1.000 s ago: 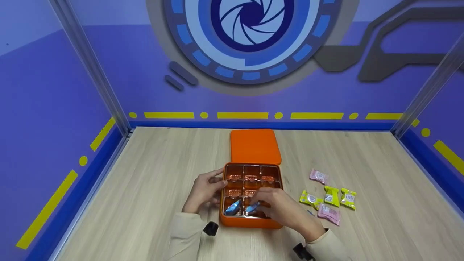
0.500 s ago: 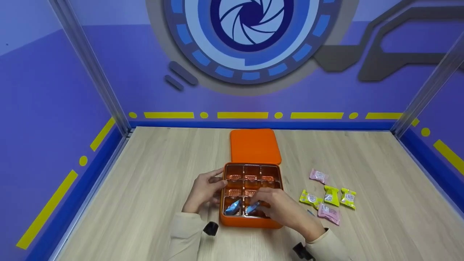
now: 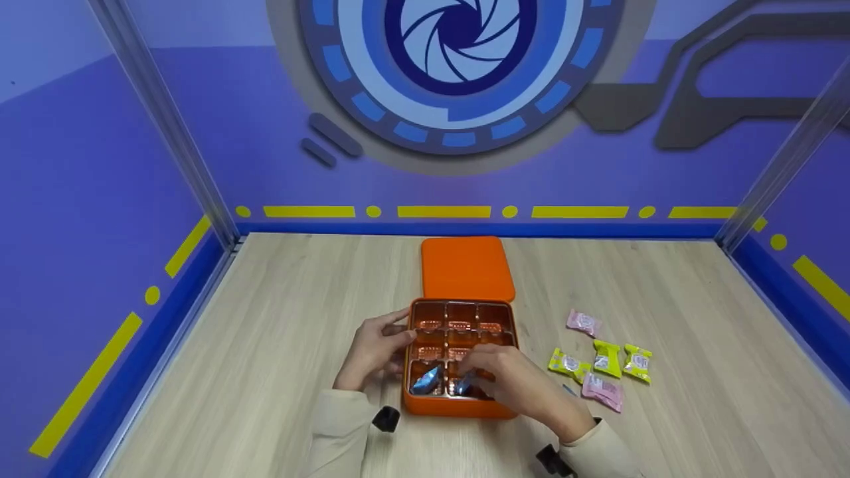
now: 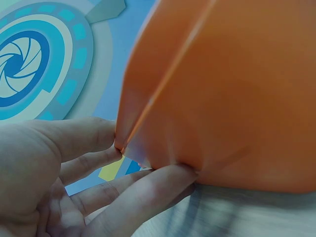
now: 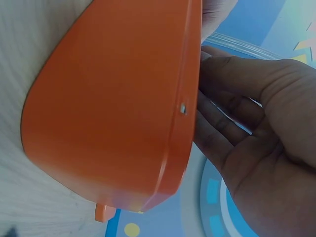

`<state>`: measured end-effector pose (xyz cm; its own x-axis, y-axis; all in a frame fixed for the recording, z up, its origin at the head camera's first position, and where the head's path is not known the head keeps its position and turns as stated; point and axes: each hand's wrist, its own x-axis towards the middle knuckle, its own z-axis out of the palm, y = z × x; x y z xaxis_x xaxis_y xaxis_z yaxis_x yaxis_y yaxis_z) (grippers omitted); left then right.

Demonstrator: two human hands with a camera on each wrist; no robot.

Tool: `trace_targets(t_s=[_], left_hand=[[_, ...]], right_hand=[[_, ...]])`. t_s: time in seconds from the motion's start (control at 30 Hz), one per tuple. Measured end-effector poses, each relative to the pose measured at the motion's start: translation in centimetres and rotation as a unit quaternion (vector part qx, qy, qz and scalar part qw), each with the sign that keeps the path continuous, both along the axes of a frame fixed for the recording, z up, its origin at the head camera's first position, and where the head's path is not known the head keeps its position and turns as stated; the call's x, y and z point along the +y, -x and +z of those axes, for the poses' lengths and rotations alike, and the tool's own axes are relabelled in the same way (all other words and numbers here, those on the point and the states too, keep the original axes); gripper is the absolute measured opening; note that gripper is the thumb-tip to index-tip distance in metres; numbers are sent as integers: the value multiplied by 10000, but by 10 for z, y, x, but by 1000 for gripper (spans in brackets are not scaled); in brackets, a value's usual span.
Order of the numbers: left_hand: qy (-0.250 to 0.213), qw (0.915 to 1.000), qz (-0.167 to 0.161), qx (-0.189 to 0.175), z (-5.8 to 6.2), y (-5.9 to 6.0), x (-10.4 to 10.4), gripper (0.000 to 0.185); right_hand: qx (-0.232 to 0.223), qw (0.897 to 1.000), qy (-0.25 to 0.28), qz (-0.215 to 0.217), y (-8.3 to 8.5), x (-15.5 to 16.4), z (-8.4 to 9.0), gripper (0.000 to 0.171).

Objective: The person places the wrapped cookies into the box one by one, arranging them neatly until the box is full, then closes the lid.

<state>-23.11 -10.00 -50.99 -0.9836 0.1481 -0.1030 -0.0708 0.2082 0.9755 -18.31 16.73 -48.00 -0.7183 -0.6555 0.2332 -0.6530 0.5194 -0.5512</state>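
Note:
An orange box (image 3: pixel 458 406) with a clear divided insert stands at the front middle of the table. My left hand (image 3: pixel 373 348) grips its left side, thumb at the rim and fingers against the wall, as the left wrist view also shows. One blue foil-wrapped candy (image 3: pixel 427 380) lies in the front left compartment. My right hand (image 3: pixel 511 375) reaches over the rim into the front middle compartment, its curled fingers pinching another blue-wrapped candy (image 3: pixel 463 386). That hand covers the front right compartment and part of the middle row. In the right wrist view, the box wall hides the fingertips.
The orange lid (image 3: pixel 468 267) lies flat behind the box. To the right are several wrapped candies, among them a pink candy (image 3: pixel 603 392) and a yellow candy (image 3: pixel 607 359). A small blue edge (image 3: pixel 570 390) shows beside my right wrist. Printed walls (image 3: pixel 319 192) enclose the table.
The candy at my right fingertips has tipped and sunk slightly lower in the front middle compartment. Both hands and the box keep their places.

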Motion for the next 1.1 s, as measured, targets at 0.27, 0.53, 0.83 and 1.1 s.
trace_targets(t_s=[0.27, 0.53, 0.83, 1.1], left_hand=[[28, 10000, -36, 26, -1, 2, 0, 54], [-23, 10000, -12, 49, -3, 2, 0, 53], [-21, 10000, 6, 95, -3, 3, 0, 52], [-53, 10000, 23, 37, -2, 2, 0, 53]], right_hand=[[-34, 9998, 73, -180, 0, 3, 4, 17], [95, 9995, 193, -217, 2, 10, 7, 17], [164, 9989, 198, -387, 3, 16, 9, 20], [108, 9979, 146, -615, 4, 22, 12, 21]])
